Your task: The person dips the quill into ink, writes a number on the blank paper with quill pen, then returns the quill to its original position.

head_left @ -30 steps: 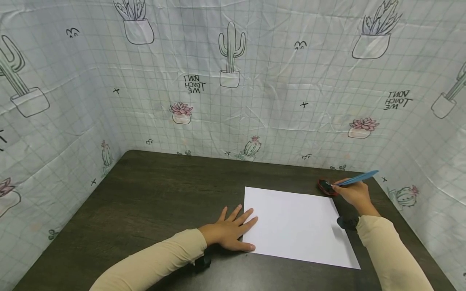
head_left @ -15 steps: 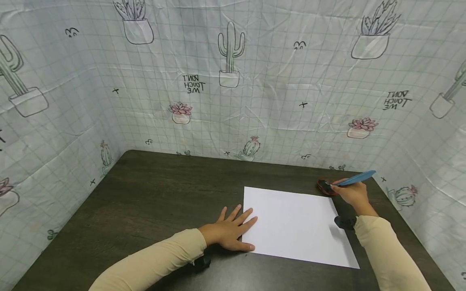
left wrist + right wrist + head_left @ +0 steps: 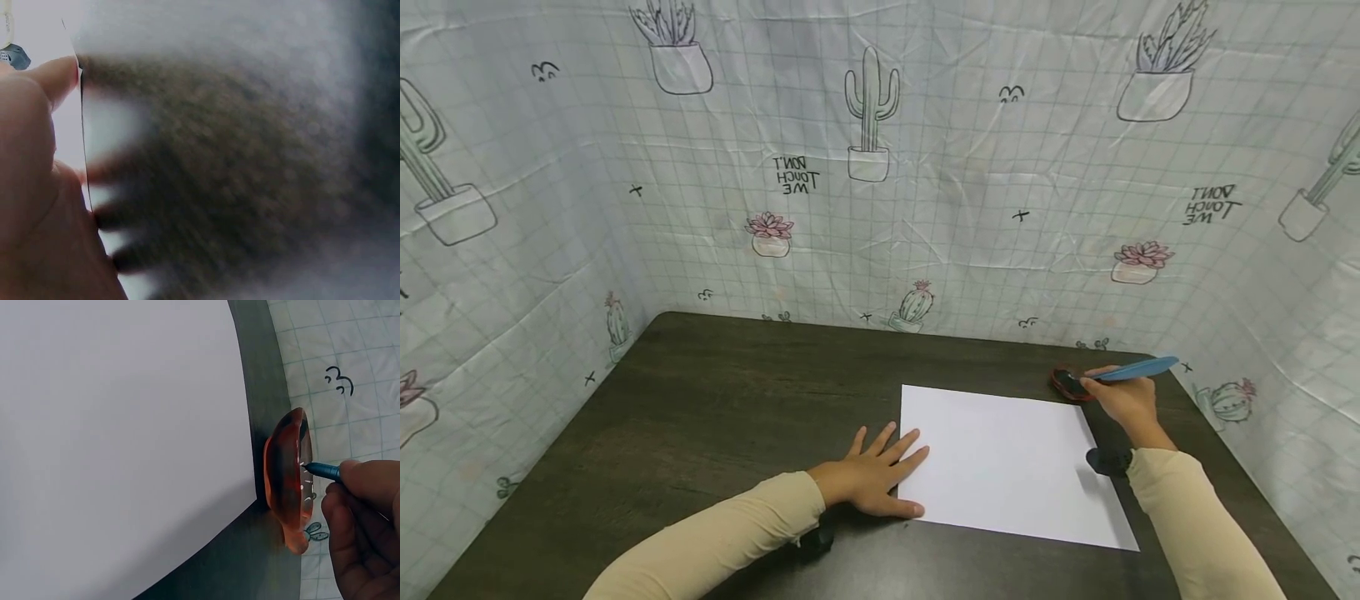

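The right hand [image 3: 1126, 403] grips a blue pen [image 3: 1131, 370], tip dipped in the small red dish [image 3: 1067, 384] just ahead-left of its fingers. The white paper [image 3: 1007, 454] lies between both hands. The left hand [image 3: 874, 478] rests flat, fingers spread on the paper's near edge.

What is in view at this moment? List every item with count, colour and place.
sheet of paper: one, white, flat on the table's right half.
quill pen: one, blue, tip in the dish.
dish: one, red with dark contents, off the paper's far right corner.
table: one, dark wood grain.
backdrop cloth: one, pale grid with cactus prints, round three sides.
sleeves: two, beige.
left hand: flat, fingers on the paper's left edge.
right hand: grips the quill pen.
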`<state>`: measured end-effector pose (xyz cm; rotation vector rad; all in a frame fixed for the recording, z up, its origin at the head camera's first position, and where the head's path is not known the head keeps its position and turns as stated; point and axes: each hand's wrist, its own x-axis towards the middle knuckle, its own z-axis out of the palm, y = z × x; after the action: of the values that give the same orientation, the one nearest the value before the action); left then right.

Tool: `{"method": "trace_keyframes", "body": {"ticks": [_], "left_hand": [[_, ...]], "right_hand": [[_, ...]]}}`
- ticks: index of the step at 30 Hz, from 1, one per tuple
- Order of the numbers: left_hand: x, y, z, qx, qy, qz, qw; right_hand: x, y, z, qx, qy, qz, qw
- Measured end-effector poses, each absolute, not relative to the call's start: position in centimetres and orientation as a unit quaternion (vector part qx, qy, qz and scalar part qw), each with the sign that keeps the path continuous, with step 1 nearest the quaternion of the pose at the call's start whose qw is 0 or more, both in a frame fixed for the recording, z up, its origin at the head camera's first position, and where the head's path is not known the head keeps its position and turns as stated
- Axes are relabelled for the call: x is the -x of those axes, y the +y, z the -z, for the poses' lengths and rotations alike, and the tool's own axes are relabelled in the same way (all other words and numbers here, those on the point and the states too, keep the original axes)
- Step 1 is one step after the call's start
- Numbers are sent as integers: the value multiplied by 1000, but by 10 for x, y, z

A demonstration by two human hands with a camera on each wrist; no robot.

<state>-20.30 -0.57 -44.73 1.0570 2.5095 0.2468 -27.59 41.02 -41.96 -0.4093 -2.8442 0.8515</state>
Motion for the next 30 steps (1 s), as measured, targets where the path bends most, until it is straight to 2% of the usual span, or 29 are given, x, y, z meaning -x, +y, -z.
{"method": "trace_keyframes", "body": {"ticks": [8,18,23,30], "left_hand": [[203,-7,447,-375,901,-86,200],[202,-5,446,-376,901,-83,200],[202,-5,445,-377,900,-84,200],[202,-5,446,-374,903,-83,196]], "right_hand": [[268,399,411,140,-930,-328,82],[242,367,406,40,-947,-290,133],[231,350,406,16,-938,-325,120],[220,326,410,14,-924,-376,72]]}}
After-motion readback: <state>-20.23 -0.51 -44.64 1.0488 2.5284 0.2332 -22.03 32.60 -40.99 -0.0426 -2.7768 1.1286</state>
